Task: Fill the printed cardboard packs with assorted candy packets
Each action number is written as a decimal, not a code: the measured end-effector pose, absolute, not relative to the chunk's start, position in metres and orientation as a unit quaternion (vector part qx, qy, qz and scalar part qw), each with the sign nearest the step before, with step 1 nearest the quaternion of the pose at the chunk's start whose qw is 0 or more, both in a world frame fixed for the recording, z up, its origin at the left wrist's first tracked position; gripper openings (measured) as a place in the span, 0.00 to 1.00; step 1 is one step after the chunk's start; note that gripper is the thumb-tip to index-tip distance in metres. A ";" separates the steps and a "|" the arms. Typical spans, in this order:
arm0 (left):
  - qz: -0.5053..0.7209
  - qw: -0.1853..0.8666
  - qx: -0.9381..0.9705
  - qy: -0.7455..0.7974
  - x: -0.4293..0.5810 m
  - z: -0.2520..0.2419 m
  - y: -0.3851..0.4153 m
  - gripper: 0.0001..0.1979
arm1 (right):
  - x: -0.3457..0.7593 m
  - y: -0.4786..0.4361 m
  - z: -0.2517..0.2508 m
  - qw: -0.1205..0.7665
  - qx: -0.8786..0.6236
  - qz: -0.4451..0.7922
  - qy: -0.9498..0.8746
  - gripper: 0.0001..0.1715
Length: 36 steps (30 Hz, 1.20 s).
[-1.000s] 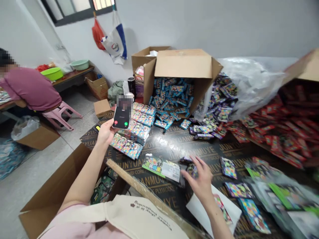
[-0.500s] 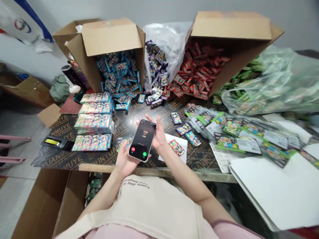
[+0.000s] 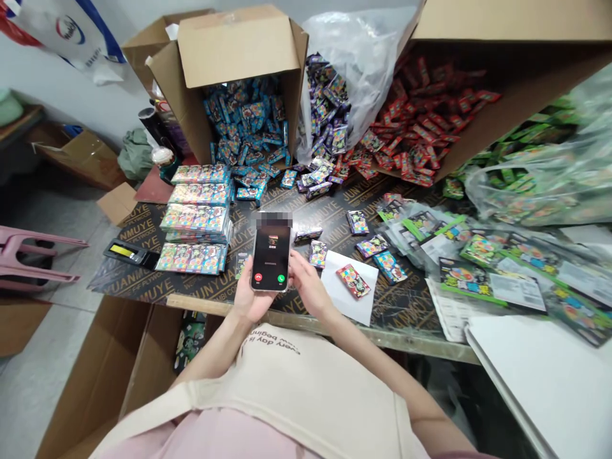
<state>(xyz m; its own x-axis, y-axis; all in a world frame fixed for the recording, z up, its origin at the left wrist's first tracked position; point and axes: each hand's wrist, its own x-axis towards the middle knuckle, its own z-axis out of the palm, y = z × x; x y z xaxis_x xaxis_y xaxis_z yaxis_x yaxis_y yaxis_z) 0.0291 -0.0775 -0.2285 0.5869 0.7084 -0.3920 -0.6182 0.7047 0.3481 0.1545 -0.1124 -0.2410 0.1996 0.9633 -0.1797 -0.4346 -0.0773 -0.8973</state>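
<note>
The left hand (image 3: 252, 301) comes up from low in the view, palm turned upward, its fingers and thumb closed about the lower part of a phone (image 3: 268, 262). The phone is upright to the wearer, screen showing with a red and a green call button, above the near part of the desk (image 3: 138, 275). The right hand (image 3: 310, 285) reaches in from the other side, fingers bent and close together at the phone's right edge; whether they press on it, I cannot tell. Both forearms slant inward over a cream apron (image 3: 310, 382).

Just under the wrists runs the desk's wooden front edge (image 3: 201, 305). Left of the phone stands a layered stack of packs (image 3: 194, 256), with dark printed desk top showing between them. To the right, near the right hand, a red packet (image 3: 354, 281) lies on a white sheet (image 3: 363, 311), and a blue packet (image 3: 390, 266) lies just beyond. Printed card sleeves (image 3: 492, 280) spread farther right.

Along the back, a cardboard box (image 3: 239, 51) holds blue packets, a clear bag (image 3: 370, 57) holds purple ones, and a larger box (image 3: 516, 20) spills red ones. A pink stool (image 3: 33, 255) stands on the grey floor (image 3: 64, 220) at far left; an open carton (image 3: 90, 376) sits below the front edge.
</note>
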 end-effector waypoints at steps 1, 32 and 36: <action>0.383 0.882 0.086 0.261 0.029 -0.228 -0.077 0.22 | 0.150 -0.116 -0.243 0.623 -0.473 0.550 -0.293 0.26; 0.402 0.876 0.087 0.252 0.024 -0.226 -0.082 0.24 | 0.147 -0.124 -0.250 0.626 -0.478 0.537 -0.304 0.37; 0.427 0.856 0.128 0.262 0.014 -0.223 -0.078 0.28 | 0.158 -0.133 -0.259 0.627 -0.494 0.533 -0.281 0.35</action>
<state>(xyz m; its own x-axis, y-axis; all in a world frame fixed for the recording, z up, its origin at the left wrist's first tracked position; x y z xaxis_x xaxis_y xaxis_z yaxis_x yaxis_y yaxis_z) 0.0144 -0.0776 -0.2230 0.4977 0.7985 -0.3386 -0.6643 0.6020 0.4431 0.1580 -0.1329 -0.2594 0.2735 0.9458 -0.1751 -0.3910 -0.0570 -0.9186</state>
